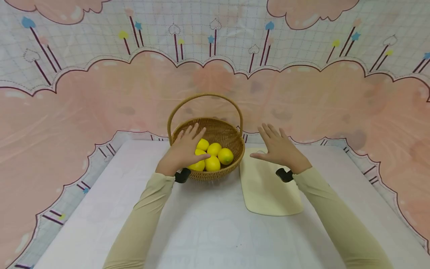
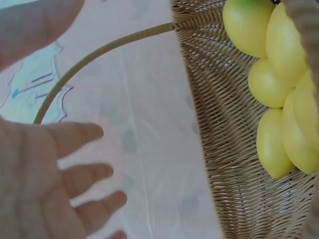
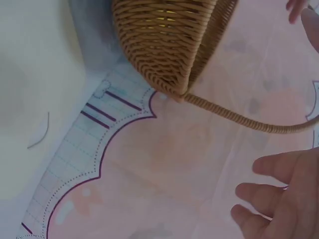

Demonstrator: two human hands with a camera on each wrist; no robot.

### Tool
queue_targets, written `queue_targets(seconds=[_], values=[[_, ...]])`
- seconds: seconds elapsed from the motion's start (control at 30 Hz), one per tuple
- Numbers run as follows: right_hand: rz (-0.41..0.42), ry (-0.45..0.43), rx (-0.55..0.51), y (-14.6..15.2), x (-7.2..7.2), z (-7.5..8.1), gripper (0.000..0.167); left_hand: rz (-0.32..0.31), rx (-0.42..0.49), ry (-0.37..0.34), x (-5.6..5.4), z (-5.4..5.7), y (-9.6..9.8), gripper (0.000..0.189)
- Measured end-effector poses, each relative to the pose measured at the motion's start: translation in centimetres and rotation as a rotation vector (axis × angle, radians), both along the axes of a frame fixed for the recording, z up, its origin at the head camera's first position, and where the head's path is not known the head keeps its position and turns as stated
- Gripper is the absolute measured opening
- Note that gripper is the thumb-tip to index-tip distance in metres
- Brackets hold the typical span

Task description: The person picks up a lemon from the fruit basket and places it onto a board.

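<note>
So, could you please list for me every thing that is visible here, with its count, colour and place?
wicker basket: one, brown, on the table, arched handle up
lemons: six visible, yellow, inside the basket
board: one, cream, flat on the table, right of the basket
table: one, white, under the basket and board
backdrop: one, mostly pink and white, printed, behind the table
wrist devices: two, black, one at each wrist
sleeves: two, beige, on both arms
left hand: one, bare, overlapping the basket in the head view
right hand: one, bare, overlapping the board's far end there
</note>
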State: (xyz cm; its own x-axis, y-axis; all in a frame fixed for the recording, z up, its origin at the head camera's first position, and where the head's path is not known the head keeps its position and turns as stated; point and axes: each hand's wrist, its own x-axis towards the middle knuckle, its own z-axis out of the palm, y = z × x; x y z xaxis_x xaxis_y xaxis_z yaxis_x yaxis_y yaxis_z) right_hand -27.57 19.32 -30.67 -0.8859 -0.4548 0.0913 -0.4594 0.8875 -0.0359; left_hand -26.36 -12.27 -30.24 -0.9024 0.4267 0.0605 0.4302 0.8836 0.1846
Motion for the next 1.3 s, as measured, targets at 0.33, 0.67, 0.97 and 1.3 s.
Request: queue_targets(seconds=[0.33, 0.67, 0.97, 1.3], values=[[0.096, 0.02, 0.024, 0.1, -1.7, 1.2, 0.094, -0.082, 0.467, 0.112, -0.2, -0.2, -4.0, 0.049], [0.177, -0.067, -0.081, -0.1, -3.0, 2.8, 0.071, 0.021, 0.741, 0.253, -1.5, -0.9, -7.6, 0.022], [0.268, -0.174, -0.183, -1.9, -4.4, 3.4, 0.048, 0.135, 0.775, 0.211, -3.5, -1.2, -10.1, 0.023], [0.335, -0.302, -0.28, -5.8, -6.1, 3.4, 0.047, 0.06, 0.763, 0.039, -4.7, -1.5, -10.5, 0.036]])
